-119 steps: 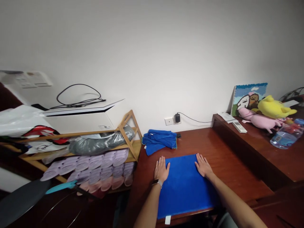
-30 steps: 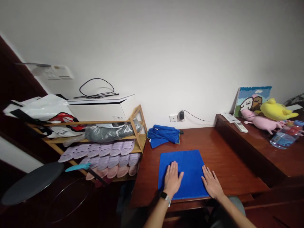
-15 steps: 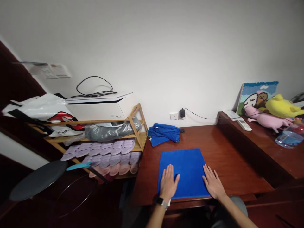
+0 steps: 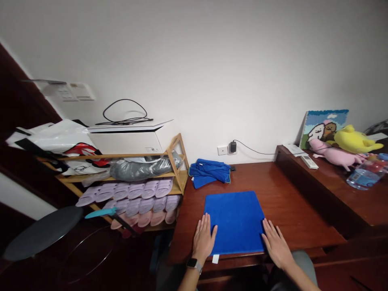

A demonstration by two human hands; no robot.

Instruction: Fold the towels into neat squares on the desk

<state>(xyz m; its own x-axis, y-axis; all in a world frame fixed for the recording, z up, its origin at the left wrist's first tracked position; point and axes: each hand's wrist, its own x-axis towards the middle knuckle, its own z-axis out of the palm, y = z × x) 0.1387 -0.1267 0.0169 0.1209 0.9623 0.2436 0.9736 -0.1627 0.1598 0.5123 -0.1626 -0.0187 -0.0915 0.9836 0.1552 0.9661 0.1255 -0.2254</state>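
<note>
A blue cloth (image 4: 236,222) lies spread flat at the front of the brown wooden desk (image 4: 281,194), with a small white tag (image 4: 215,258) sticking out at its near edge. My left hand (image 4: 203,239) rests flat on the cloth's left edge, fingers stretched forward and thumb on the fabric; a watch is on that wrist. Along the right edge lies my right hand (image 4: 276,244), palm down with fingers out, its fingertips touching the border. Behind, near the wall, sits a crumpled heap of blue cloths (image 4: 209,173).
A wooden shoe rack (image 4: 180,161) with purple slippers (image 4: 127,190) and a white box (image 4: 130,139) stands left. On the raised right ledge are a pink plush toy (image 4: 335,153), a yellow plush toy (image 4: 356,139), a plastic bottle (image 4: 365,176) and a remote (image 4: 309,162). A charger (image 4: 233,146) is plugged into the wall.
My left hand has slid left from on top of the cloth to its left edge. My right hand has shifted slightly toward me along the right edge. The view has moved a little.
</note>
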